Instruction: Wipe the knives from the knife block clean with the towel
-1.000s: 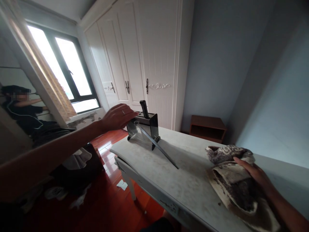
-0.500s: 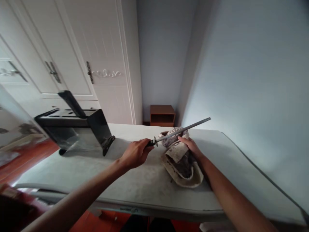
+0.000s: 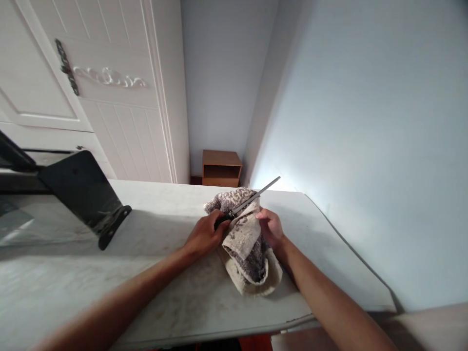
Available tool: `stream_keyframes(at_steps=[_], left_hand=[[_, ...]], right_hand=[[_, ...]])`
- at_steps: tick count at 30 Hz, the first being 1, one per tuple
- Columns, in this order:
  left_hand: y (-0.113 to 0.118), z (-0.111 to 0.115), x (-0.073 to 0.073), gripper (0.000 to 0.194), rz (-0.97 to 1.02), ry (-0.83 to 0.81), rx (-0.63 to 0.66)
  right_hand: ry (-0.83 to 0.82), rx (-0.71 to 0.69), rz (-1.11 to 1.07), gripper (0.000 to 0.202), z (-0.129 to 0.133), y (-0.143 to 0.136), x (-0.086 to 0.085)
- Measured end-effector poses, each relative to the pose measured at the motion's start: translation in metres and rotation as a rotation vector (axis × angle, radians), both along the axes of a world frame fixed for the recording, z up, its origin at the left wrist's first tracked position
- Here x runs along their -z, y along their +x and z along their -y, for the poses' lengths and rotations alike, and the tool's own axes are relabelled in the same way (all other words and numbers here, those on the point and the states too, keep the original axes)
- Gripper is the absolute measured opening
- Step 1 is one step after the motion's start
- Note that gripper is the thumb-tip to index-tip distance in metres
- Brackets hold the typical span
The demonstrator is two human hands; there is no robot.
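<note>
While left hand [image 3: 204, 235] fingers grip the steel rod [image 3: 256, 195], right hand [image 3: 271, 227] fingers clasp the towel [image 3: 245, 243].

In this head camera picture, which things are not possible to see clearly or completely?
- Sharpening steel: its handle is hidden in the left hand, and the towel covers the lower rod.
- Knife block: cut off by the left edge, so its slots do not show.
- Right hand: fingertips hidden in the towel's folds.
- Wardrobe: cut off by the top and left edges.

Matt grey metal rod [image 3: 261, 191], nubby speckled cloth towel [image 3: 248, 243], dull scuffed tabletop [image 3: 109, 273]
</note>
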State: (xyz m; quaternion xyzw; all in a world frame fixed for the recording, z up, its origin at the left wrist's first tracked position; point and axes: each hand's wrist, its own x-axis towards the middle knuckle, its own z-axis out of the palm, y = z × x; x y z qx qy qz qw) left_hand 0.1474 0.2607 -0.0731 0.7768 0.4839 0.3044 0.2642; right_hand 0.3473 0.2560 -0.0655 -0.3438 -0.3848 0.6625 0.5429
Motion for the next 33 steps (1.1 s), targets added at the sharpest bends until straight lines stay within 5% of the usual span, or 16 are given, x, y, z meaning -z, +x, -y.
stream_keyframes(at_steps=[7, 14, 22, 33], left_hand=[[-0.005, -0.001, 0.008, 0.025, 0.096, 0.003, 0.012], [-0.009, 0.009, 0.01, 0.029, -0.12, 0.182, 0.073], [-0.008, 0.01, 0.006, 0.029, -0.083, 0.299, 0.054], [-0.013, 0.0, -0.016, 0.036, -0.05, -0.039, 0.075]], right_hand=[[-0.05, -0.117, -0.057, 0.042, 0.004, -0.009, 0.001], [-0.094, -0.055, 0.06, 0.03, 0.003, -0.011, 0.008], [0.009, 0.109, 0.124, 0.041, 0.002, -0.007, 0.011], [0.022, 0.099, 0.119, 0.043, 0.003, -0.012, 0.008]])
